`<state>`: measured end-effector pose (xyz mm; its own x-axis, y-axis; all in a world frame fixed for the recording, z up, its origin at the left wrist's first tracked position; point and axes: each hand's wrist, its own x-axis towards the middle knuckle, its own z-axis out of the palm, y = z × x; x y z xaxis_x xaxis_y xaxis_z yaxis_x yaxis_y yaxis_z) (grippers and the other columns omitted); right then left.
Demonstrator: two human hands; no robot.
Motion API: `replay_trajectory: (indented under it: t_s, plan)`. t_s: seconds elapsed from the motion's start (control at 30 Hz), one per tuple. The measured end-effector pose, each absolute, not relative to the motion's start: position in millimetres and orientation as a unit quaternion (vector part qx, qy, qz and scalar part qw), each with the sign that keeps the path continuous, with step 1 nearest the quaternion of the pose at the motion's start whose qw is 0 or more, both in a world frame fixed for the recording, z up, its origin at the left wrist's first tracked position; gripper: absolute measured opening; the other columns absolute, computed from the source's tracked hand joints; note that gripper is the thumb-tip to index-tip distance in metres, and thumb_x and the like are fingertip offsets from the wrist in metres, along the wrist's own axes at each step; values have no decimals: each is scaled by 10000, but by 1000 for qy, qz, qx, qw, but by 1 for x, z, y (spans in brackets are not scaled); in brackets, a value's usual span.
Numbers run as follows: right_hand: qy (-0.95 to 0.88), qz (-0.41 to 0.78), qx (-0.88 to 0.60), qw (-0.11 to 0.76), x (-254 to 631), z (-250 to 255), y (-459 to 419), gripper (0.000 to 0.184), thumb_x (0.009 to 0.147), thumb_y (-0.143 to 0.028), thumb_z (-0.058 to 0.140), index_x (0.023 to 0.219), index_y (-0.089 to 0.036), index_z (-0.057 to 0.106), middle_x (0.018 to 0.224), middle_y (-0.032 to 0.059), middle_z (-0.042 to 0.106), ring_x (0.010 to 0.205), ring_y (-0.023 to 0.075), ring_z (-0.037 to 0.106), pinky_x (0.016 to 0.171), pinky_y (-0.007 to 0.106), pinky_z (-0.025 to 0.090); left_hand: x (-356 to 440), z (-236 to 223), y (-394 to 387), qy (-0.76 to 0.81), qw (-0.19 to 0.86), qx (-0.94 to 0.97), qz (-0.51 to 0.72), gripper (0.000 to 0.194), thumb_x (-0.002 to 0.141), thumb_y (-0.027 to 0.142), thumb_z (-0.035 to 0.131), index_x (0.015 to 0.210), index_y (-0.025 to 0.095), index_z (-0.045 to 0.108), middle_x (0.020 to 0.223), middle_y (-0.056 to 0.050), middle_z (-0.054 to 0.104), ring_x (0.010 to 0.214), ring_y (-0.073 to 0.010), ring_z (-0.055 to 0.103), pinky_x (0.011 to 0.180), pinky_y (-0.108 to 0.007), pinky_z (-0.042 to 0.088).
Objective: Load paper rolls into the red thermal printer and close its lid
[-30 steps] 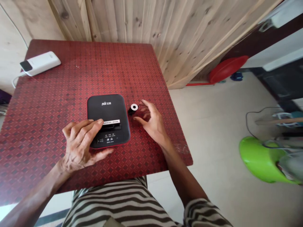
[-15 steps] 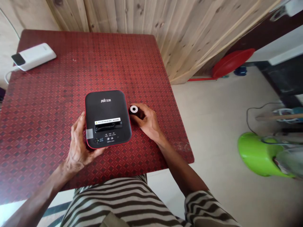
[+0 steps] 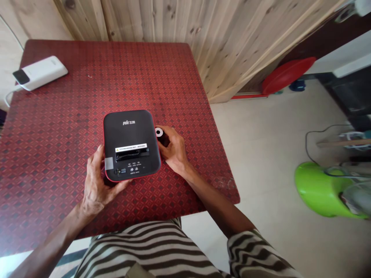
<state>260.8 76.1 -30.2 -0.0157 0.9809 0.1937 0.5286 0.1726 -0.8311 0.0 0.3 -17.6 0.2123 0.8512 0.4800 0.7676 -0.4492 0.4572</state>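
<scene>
A black box-shaped printer with a red base (image 3: 131, 143) lies on the red patterned table (image 3: 72, 116), a slot and small buttons on its near top face. My left hand (image 3: 97, 183) grips its left and near side, fingers curled round the edge. My right hand (image 3: 173, 150) is closed round a small roll with a black wrap and a white end (image 3: 159, 132), held right against the printer's right side.
A white power bank (image 3: 39, 72) with a cable lies at the table's far left corner. Wooden plank wall stands behind the table. On the floor to the right are a green plastic object (image 3: 321, 191), a red basin (image 3: 286, 73) and a loose cable.
My left hand slid from the printer's top to its left side. My right hand closed on the small roll and brought it against the printer's right side.
</scene>
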Motion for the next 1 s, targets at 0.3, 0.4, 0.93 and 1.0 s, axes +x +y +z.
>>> replay_trajectory:
  t_s: [0.3,0.4,0.93,1.0]
  plan:
    - [-673,277,-562,394,253,-30,88,285,884,-205,669,1154,-273,730,1162,43,797,1071,260,713,988,458,568,-7,-16,4,525,39,782,335,1179,782,604,860,1678,204,206,1450,-221,564,1160,-312,628,880,-429,603]
    - [-681,292,-555,378,259,-28,84,318,873,-204,671,1177,-276,732,1186,38,791,1083,257,710,981,455,569,-11,-17,6,522,49,783,335,1147,804,633,829,1680,231,209,1456,-208,575,1188,-319,630,891,-432,602]
    - [-751,336,-479,308,290,-17,57,518,839,-89,641,1321,-273,694,1232,68,780,1111,261,708,1003,492,570,-18,-9,7,514,54,784,345,1162,764,597,880,1674,255,243,1479,-177,573,1249,-332,630,1013,-507,595]
    - [-746,332,-487,311,292,-17,53,586,840,-102,680,1402,-264,642,1332,99,738,1204,278,689,1061,526,551,-19,-2,3,511,24,788,343,1091,779,548,887,1653,263,299,1479,-154,587,1292,-338,619,1046,-535,590]
